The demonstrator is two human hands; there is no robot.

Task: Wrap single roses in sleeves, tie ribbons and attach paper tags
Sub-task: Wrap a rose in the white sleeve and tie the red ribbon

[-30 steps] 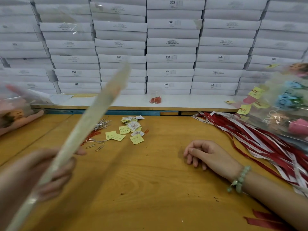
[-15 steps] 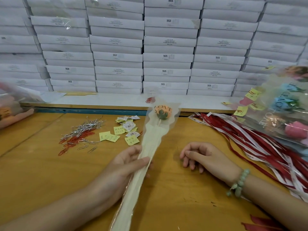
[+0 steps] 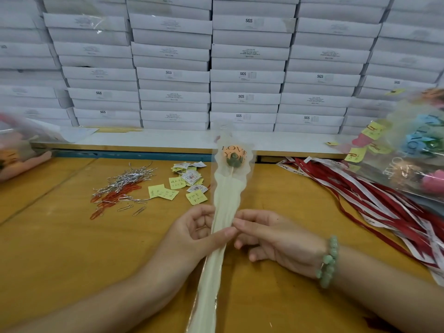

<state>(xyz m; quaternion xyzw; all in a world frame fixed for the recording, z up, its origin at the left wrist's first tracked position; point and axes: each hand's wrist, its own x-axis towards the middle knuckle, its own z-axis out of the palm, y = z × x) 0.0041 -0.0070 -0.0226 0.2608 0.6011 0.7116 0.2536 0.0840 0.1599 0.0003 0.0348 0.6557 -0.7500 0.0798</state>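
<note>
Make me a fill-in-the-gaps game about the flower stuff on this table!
The left hand and right hand hold a sleeve with a single ____ inside.
The sleeve's print reads LOVE ____.
The green bead bracelet sits on the ____ wrist.
The ribbons on the table are white and ____.
Missing words: rose, YOU, right, red.

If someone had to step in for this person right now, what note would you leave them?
Left hand pinches the sleeved rose at mid-sleeve; right hand pinches it from the other side.
Done: rose is in its sleeve; no ribbon or tag visible on it.
Ribbons lie heaped to the right; paper tags and paper clips lie on the table beyond the left hand.
Left: tie a ribbon, attach a tag.
</note>
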